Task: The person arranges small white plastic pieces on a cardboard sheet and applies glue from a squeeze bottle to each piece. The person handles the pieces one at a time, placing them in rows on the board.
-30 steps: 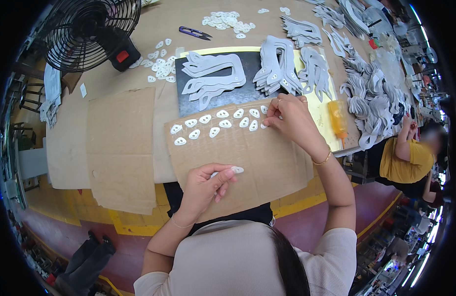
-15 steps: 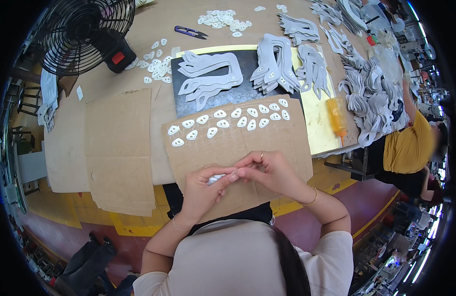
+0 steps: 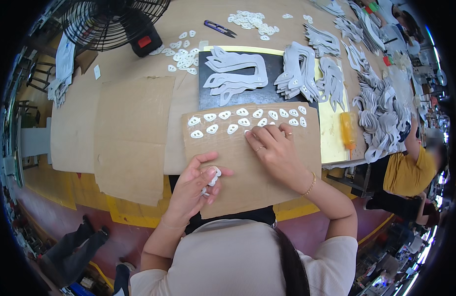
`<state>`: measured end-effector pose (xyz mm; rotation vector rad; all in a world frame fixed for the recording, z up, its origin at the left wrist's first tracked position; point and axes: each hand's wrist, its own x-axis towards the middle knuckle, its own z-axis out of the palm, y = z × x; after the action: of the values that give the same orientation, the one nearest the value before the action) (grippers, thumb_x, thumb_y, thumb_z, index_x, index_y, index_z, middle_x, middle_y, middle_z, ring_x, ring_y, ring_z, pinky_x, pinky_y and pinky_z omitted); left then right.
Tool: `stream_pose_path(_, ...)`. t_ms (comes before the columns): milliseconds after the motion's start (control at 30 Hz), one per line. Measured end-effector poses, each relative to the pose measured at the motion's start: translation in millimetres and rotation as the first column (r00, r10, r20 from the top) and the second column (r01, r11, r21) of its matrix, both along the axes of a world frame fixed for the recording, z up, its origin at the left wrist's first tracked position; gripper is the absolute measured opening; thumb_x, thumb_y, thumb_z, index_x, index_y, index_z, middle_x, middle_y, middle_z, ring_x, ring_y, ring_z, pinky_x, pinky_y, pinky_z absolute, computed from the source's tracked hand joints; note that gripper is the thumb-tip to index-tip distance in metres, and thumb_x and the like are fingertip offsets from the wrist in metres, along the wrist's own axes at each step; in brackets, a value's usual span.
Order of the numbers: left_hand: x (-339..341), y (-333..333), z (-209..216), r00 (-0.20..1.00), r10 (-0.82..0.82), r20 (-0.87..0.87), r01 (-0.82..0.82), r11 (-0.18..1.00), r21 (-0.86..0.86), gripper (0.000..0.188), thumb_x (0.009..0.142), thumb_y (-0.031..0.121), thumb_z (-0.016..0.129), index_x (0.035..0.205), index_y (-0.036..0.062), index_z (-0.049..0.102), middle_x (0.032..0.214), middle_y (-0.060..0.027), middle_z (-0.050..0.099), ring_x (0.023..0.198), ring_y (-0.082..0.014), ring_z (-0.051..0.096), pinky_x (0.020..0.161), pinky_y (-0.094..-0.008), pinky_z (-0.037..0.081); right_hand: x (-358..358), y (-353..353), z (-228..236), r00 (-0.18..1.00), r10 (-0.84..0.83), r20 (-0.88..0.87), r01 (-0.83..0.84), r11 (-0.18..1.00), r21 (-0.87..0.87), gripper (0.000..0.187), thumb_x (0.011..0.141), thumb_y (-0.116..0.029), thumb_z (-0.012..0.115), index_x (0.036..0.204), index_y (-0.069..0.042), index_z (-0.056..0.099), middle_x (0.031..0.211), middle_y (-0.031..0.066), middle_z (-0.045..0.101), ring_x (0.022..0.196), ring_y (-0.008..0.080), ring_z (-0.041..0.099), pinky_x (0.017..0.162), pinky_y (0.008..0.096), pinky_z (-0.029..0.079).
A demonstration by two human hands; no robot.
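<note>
My left hand point(image 3: 191, 190) is closed around a small stack of white two-hole pieces point(image 3: 215, 173), its index finger partly extended. My right hand point(image 3: 277, 155) reaches over a brown cardboard sheet point(image 3: 267, 195), fingertips pinched down on its surface. A sliver of one white two-hole piece point(image 3: 246, 132) shows at those fingertips; the rest is covered. Similar rounded, triangular white pieces point(image 3: 224, 115) lie in two rows along the sheet's far part. My right fingers hide some of the lower row.
Beyond the sheet, a black board point(image 3: 233, 98) carries grey cut parts point(image 3: 238, 69). Loose white pieces point(image 3: 186, 58), purple-handled thread snips point(image 3: 219, 28) and a black fan point(image 3: 114, 22) stand farther back. An orange bottle point(image 3: 347, 129) lies at right. Another person in yellow point(image 3: 408, 170) is beyond it.
My right hand has left my left hand and moved forward to the rows on the cardboard. My left hand has loosened and moved slightly left, showing its stack. The whole view has shifted.
</note>
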<state>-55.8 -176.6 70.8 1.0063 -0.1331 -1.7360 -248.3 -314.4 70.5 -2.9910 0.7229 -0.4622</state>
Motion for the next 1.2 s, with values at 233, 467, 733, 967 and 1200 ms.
stream_pose_path(233,-5,-3,-2,0.993,-0.097,-0.062,0.093,0.993,-0.066,0.060,0.097,0.015,0.053,0.146,0.0078,0.019,0.099,-0.0152,0.063,0.063,-0.0114,0.055,0.045,-0.0213,0.045,13,28,26,0.977,-0.098,0.190,-0.060,0.724,0.687,0.027,0.079,-0.015,0.070,0.105,-0.009,0.069,0.098,0.0058,0.057,0.092,0.0218,0.053,0.083,0.0345,0.037)
stream_pose_path(467,-1,2,1,0.969,-0.104,-0.223,0.079,0.990,-0.120,0.073,0.097,0.015,0.055,0.152,0.0113,0.008,0.099,-0.0117,0.062,0.063,-0.0118,0.056,0.041,-0.0218,0.045,24,29,19,0.966,-0.022,0.258,-0.186,0.635,0.750,0.020,0.079,-0.014,0.072,0.098,-0.008,0.071,0.090,0.0047,0.058,0.083,0.0228,0.055,0.078,0.0355,0.041)
stream_pose_path(733,22,19,-19,0.965,0.061,-0.255,-0.072,0.997,-0.036,0.035,0.101,0.020,0.046,0.132,0.0040,0.042,0.112,-0.0160,0.059,0.074,-0.0122,0.058,0.048,-0.0210,0.048,42,1,-6,0.958,0.057,0.281,-0.107,0.980,0.167,0.021,0.074,-0.009,0.062,0.093,-0.001,0.066,0.084,0.0061,0.059,0.080,0.0227,0.056,0.076,0.0350,0.043)
stream_pose_path(967,28,15,-13,0.760,0.261,-0.596,-0.255,0.962,0.097,0.035,0.099,0.013,0.040,0.129,-0.0049,0.045,0.117,-0.0206,0.057,0.102,-0.0254,0.060,0.084,-0.0338,0.053,39,8,-5,0.980,0.172,0.094,-0.180,0.980,0.079,0.021,0.075,-0.012,0.064,0.094,-0.002,0.066,0.092,0.0050,0.058,0.083,0.0204,0.054,0.081,0.0364,0.040)
stream_pose_path(1200,19,5,-2,0.797,0.268,-0.541,-0.248,0.962,0.110,0.040,0.098,0.013,0.037,0.133,-0.0055,0.041,0.123,-0.0198,0.054,0.111,-0.0280,0.056,0.096,-0.0382,0.048,48,23,35,0.949,0.092,0.300,-0.261,0.763,0.592,0.027,0.075,-0.021,0.075,0.099,-0.008,0.071,0.099,0.0038,0.056,0.087,0.0206,0.052,0.080,0.0356,0.038)
